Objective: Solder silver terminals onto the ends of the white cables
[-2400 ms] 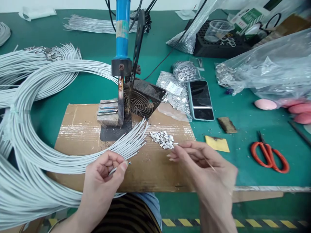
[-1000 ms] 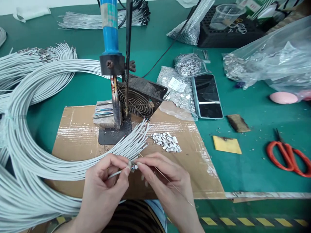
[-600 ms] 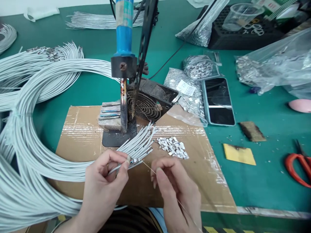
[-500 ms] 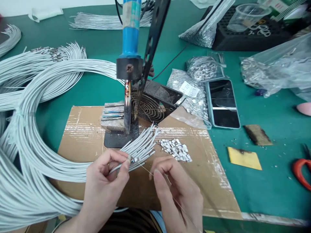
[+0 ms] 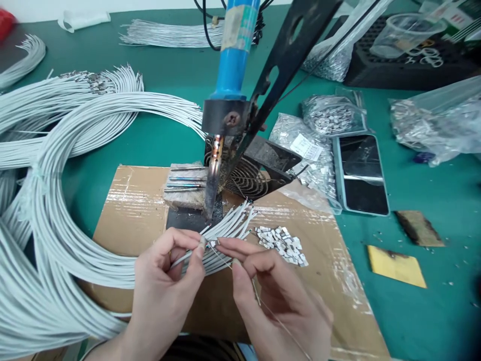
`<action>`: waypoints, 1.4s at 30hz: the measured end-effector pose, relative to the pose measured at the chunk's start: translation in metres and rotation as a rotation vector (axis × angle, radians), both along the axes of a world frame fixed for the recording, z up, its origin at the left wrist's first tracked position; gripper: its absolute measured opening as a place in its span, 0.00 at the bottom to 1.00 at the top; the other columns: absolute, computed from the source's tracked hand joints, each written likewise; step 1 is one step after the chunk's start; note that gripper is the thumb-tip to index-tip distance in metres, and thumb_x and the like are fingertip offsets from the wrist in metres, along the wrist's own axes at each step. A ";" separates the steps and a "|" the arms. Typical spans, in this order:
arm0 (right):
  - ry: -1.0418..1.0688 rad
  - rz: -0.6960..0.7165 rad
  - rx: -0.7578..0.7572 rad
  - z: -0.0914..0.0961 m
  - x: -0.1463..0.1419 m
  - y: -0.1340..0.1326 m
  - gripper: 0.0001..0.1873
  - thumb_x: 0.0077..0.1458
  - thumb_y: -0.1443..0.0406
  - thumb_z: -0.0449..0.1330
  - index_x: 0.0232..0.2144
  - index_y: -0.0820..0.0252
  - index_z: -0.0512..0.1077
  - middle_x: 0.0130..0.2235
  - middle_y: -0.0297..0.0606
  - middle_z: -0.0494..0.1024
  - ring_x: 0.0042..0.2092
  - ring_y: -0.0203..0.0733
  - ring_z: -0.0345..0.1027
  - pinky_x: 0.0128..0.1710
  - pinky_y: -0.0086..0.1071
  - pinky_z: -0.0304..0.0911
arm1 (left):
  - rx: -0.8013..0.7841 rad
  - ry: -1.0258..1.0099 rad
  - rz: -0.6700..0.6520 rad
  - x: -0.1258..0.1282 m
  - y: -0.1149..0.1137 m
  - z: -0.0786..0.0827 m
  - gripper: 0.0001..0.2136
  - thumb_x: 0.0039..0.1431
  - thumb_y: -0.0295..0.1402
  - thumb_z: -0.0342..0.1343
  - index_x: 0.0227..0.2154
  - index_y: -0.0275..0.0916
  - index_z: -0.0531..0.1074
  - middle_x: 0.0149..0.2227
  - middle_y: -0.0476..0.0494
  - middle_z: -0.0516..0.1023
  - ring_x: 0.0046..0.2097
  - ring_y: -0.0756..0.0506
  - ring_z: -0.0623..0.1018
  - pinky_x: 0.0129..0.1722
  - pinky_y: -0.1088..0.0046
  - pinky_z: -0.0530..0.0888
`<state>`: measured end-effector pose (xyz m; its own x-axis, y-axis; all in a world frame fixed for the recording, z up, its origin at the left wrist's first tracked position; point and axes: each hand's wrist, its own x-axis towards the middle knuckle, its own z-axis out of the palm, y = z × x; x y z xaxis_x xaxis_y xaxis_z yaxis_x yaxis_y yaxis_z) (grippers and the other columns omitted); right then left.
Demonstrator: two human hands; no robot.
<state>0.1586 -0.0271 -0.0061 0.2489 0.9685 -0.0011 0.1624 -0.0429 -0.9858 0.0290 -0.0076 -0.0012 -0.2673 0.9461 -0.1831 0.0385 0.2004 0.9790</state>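
Observation:
My left hand (image 5: 169, 281) pinches the end of a white cable between thumb and forefinger. A small white-and-metal piece (image 5: 213, 243) shows at those fingertips; whether it is joined to the cable I cannot tell. My right hand (image 5: 280, 291) has a thin solder wire (image 5: 283, 325) running through its closed fingers, and its outstretched forefinger reaches the small piece. Under both hands lies a fan of white cable ends (image 5: 235, 220). Just above, a blue-handled soldering iron (image 5: 233, 75) is clamped in a stand, its tip pointing down. Right of the cables is a pile of small white-and-metal pieces (image 5: 281, 244).
A cardboard sheet (image 5: 338, 301) covers the near table. Large coils of white cable (image 5: 48, 210) fill the left. Behind the iron stands a black fan (image 5: 250, 175). Bags of small parts (image 5: 304, 145), a phone (image 5: 361, 173) and a yellow sponge (image 5: 396, 265) lie to the right.
My right hand has moved left and its forefinger now meets the small piece at my left fingertips. My left hand keeps its pinch. The view has shifted, so the bench sits further right.

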 end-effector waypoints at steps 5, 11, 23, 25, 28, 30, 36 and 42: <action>0.011 -0.001 -0.008 -0.003 0.001 0.003 0.12 0.64 0.67 0.62 0.27 0.54 0.69 0.45 0.43 0.87 0.47 0.48 0.84 0.46 0.36 0.77 | 0.011 0.003 -0.005 0.001 0.003 0.002 0.07 0.59 0.24 0.65 0.27 0.40 0.78 0.34 0.50 0.83 0.33 0.52 0.85 0.33 0.89 0.78; 0.027 -0.012 -0.029 -0.003 0.001 0.009 0.12 0.62 0.68 0.63 0.27 0.54 0.69 0.44 0.41 0.87 0.46 0.47 0.84 0.45 0.35 0.77 | 0.007 0.004 -0.009 0.001 0.008 0.003 0.07 0.58 0.24 0.65 0.26 0.40 0.78 0.34 0.50 0.83 0.32 0.52 0.84 0.32 0.88 0.78; 0.143 0.013 -0.056 -0.001 -0.002 0.026 0.11 0.61 0.68 0.63 0.26 0.54 0.70 0.44 0.39 0.87 0.46 0.47 0.83 0.50 0.38 0.75 | 0.036 0.026 0.007 -0.002 0.021 0.006 0.07 0.58 0.24 0.64 0.27 0.40 0.79 0.34 0.51 0.83 0.32 0.54 0.83 0.34 0.89 0.77; 0.156 0.020 -0.054 0.000 -0.002 0.028 0.11 0.61 0.68 0.63 0.26 0.54 0.70 0.45 0.40 0.88 0.47 0.47 0.83 0.50 0.39 0.76 | 0.039 0.023 0.013 -0.003 0.022 0.007 0.07 0.58 0.24 0.64 0.26 0.40 0.78 0.34 0.51 0.83 0.33 0.54 0.83 0.34 0.89 0.77; 0.156 0.014 -0.060 0.001 -0.002 0.029 0.11 0.62 0.68 0.64 0.27 0.53 0.71 0.46 0.39 0.87 0.48 0.46 0.83 0.52 0.38 0.75 | 0.041 0.016 0.022 -0.003 0.024 0.009 0.07 0.58 0.24 0.64 0.26 0.40 0.78 0.34 0.51 0.83 0.34 0.54 0.83 0.34 0.90 0.77; 0.148 0.031 -0.047 0.001 -0.001 0.030 0.11 0.62 0.68 0.64 0.27 0.53 0.71 0.46 0.38 0.87 0.49 0.46 0.83 0.52 0.37 0.76 | 0.047 0.013 0.025 -0.003 0.025 0.011 0.07 0.58 0.24 0.64 0.26 0.39 0.78 0.34 0.51 0.84 0.34 0.54 0.83 0.35 0.90 0.77; 0.148 0.042 -0.007 0.001 0.001 0.032 0.11 0.62 0.69 0.64 0.27 0.54 0.71 0.46 0.40 0.88 0.48 0.47 0.84 0.51 0.37 0.77 | 0.046 0.031 0.035 -0.002 0.030 0.016 0.05 0.53 0.23 0.65 0.25 0.38 0.78 0.32 0.49 0.84 0.31 0.54 0.83 0.32 0.89 0.78; 0.166 0.048 0.018 0.005 0.001 0.031 0.11 0.63 0.70 0.64 0.28 0.54 0.71 0.46 0.33 0.88 0.48 0.41 0.84 0.52 0.30 0.77 | 0.057 0.025 0.041 0.000 0.033 0.021 0.05 0.52 0.23 0.66 0.24 0.37 0.78 0.31 0.49 0.84 0.32 0.54 0.84 0.33 0.89 0.78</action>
<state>0.1593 0.0035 -0.0011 0.2001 0.9795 -0.0212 -0.0008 -0.0215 -0.9998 0.0288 0.0259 0.0195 -0.3095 0.9430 -0.1223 0.0558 0.1464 0.9876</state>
